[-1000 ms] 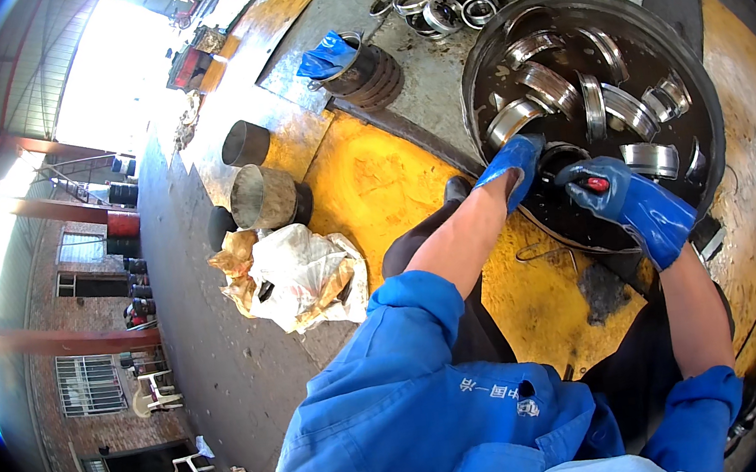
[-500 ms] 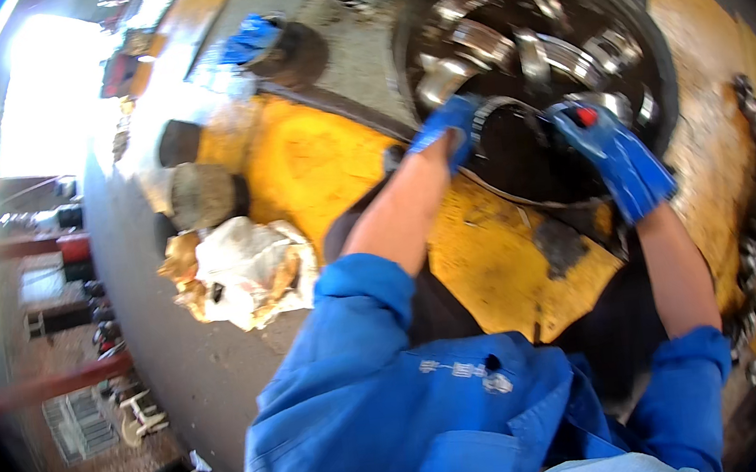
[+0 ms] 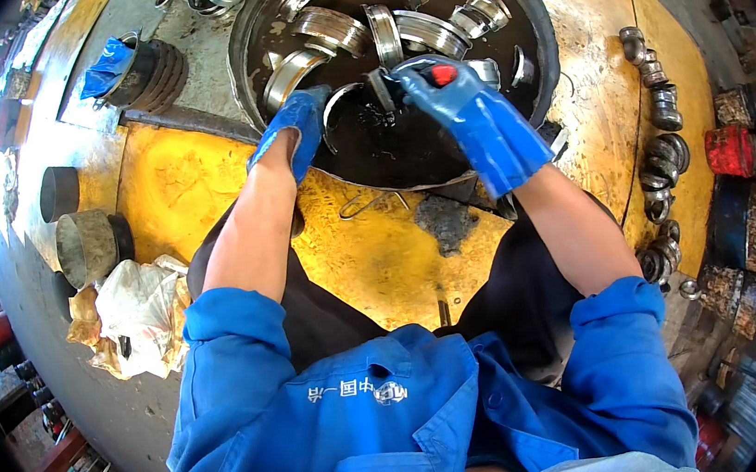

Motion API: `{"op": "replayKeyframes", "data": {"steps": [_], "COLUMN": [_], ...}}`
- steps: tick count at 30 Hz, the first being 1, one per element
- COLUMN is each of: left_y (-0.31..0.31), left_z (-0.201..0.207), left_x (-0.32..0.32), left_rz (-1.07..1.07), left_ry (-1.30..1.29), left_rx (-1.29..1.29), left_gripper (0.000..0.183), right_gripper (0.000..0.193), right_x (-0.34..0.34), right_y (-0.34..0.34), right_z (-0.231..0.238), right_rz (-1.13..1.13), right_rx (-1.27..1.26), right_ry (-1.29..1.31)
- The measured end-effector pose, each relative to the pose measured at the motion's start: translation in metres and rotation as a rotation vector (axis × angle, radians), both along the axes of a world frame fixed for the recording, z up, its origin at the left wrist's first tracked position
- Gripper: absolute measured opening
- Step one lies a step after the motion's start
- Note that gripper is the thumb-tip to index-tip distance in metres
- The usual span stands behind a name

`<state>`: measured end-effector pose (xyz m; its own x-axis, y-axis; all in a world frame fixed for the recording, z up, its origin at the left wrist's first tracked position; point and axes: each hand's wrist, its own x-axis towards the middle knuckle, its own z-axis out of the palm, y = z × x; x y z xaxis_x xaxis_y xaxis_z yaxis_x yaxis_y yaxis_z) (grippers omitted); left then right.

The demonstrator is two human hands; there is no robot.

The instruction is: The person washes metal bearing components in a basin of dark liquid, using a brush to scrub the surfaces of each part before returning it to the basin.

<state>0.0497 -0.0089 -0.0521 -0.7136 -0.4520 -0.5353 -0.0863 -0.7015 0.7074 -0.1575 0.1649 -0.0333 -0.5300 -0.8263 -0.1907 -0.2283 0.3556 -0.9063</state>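
Note:
A large round tub of dark liquid stands before me, with several shiny curved metal shells lying in it. My left hand, in a blue rubber glove, is closed around the edge of a metal ring at the near left of the tub. In the same kind of glove, my right hand grips a brush-like tool with a red handle. Its dark flat head points left, over the liquid and close to the ring. The ring's lower part is hidden in the dark liquid.
Along the right runs a row of metal rings. A dark bucket with a blue cloth stands at far left. Nearer are metal cylinders and a whitish plastic bag. A bent wire lies on the yellow floor plate.
The view has swung so that the tub and hands now appear further left and higher. Both hands remain at the tub, the left at the ring and the right with the red-handled tool.

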Motion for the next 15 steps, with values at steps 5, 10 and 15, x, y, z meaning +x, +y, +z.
{"op": "replayKeyframes", "data": {"steps": [5, 10, 15], "left_y": [-0.019, 0.0, -0.008], "left_z": [-0.018, 0.015, -0.001], "left_x": [0.01, 0.005, 0.004], "left_rz": [-0.067, 0.22, 0.172], "left_ry": [-0.085, 0.026, 0.029], "left_rx": [-0.157, 0.151, 0.143], "left_gripper": [0.038, 0.048, 0.048], "right_gripper": [0.018, 0.014, 0.014], "right_x": [0.061, 0.072, 0.063], "right_y": [-0.02, -0.018, -0.01], "right_z": [0.018, 0.015, 0.014], "right_rz": [0.117, 0.283, 0.24], "right_rx": [-0.483, -0.472, -0.551], "right_ry": [0.405, 0.546, 0.548]}}
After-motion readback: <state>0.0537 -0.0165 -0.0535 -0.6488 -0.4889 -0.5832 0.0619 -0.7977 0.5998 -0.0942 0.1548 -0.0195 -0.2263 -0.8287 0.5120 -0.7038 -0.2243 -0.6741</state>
